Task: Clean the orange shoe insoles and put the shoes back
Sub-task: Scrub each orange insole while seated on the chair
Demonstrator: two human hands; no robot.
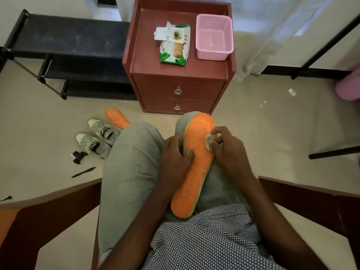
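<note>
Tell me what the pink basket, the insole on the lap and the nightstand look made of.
Pink basket: moulded plastic, judging by its perforated mesh walls. Insole: probably foam, matte orange with a pale green edge. Nightstand: smooth reddish-brown wood or laminate, with shiny metal knobs.

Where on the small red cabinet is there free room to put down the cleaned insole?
On the cabinet top, the bare strip along its left side, between the raised rim and the wipes pack, is the widest free patch. A narrower strip runs along the front edge. The right side is crowded: the pink basket sits close beside the pack.
</note>
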